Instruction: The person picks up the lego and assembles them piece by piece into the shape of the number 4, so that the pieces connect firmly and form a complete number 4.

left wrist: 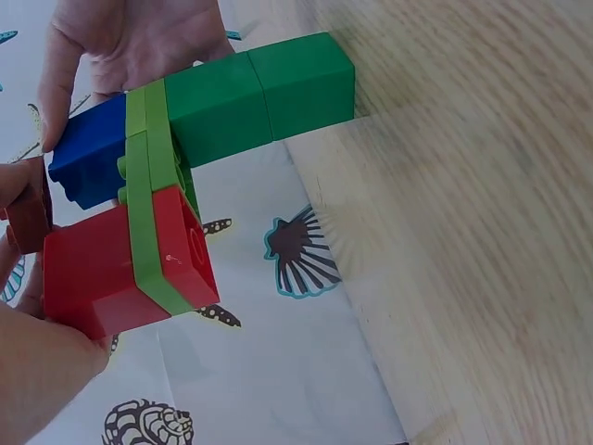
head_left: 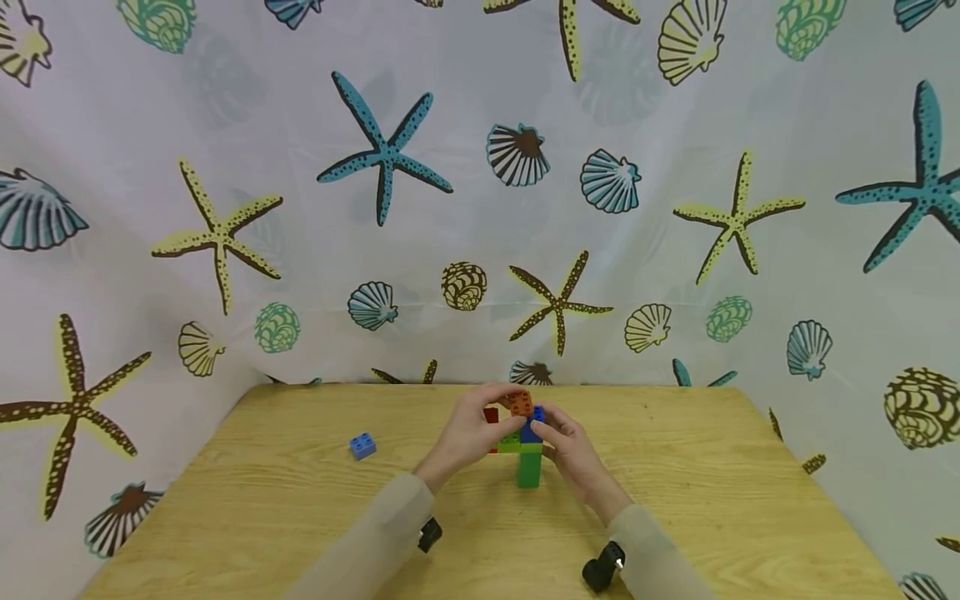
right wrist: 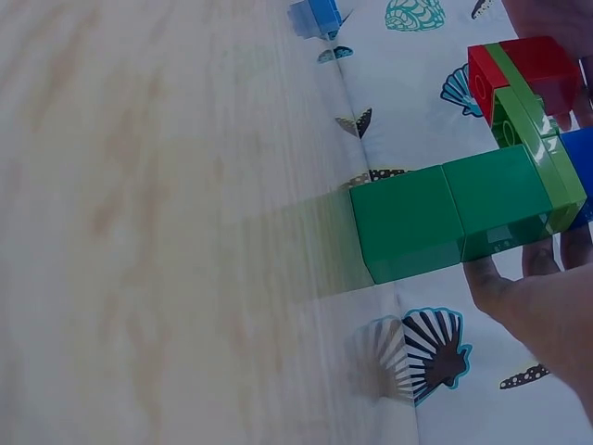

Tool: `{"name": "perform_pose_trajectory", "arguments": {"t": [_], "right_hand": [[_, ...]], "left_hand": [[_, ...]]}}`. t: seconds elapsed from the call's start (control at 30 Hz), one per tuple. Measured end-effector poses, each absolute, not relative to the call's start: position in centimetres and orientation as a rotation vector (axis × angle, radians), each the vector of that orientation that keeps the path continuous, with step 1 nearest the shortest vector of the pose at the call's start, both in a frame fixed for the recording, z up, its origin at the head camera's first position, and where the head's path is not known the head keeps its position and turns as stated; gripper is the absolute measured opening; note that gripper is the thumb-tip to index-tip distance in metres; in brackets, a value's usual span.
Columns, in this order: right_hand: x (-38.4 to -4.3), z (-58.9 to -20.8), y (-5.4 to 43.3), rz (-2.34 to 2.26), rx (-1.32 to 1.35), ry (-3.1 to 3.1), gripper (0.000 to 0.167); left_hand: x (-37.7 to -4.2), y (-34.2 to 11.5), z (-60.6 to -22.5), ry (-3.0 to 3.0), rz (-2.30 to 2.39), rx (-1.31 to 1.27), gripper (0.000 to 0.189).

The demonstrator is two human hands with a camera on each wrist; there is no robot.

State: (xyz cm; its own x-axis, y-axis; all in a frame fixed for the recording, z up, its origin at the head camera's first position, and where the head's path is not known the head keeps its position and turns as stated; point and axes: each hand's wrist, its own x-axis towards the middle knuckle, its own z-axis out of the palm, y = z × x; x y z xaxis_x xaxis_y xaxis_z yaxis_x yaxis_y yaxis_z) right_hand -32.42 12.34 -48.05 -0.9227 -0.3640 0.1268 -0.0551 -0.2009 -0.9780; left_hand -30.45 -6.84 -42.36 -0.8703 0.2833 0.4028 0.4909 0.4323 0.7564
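A stack of toy building bricks stands upright on the table. Its base is two green bricks (left wrist: 259,97), with lime-green plates (left wrist: 148,176) above reaching sideways. On the plates sit a dark blue brick (left wrist: 90,148) and a red brick (left wrist: 91,269), with another red brick (left wrist: 188,243) under the plates' outer end. My left hand (head_left: 474,431) pinches an orange-brown brick (head_left: 521,403) close over the blue one; whether they touch I cannot tell. My right hand (head_left: 573,452) holds the blue brick between thumb and fingers.
A loose light blue brick (head_left: 362,446) lies on the wooden table (head_left: 300,517) to the left. Behind the table's far edge hangs a white curtain (head_left: 465,217) printed with shells and starfish.
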Motion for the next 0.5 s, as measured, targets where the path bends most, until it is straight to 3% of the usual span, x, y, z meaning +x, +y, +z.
{"name": "perform_pose_trajectory", "arguments": {"t": [0.5], "right_hand": [[-32.3,-48.08,12.37,-2.241,-0.521,1.832,0.053]], "left_hand": [[-30.78,-6.51,-41.35,-2.49,-1.294,-0.788,0.039]]}}
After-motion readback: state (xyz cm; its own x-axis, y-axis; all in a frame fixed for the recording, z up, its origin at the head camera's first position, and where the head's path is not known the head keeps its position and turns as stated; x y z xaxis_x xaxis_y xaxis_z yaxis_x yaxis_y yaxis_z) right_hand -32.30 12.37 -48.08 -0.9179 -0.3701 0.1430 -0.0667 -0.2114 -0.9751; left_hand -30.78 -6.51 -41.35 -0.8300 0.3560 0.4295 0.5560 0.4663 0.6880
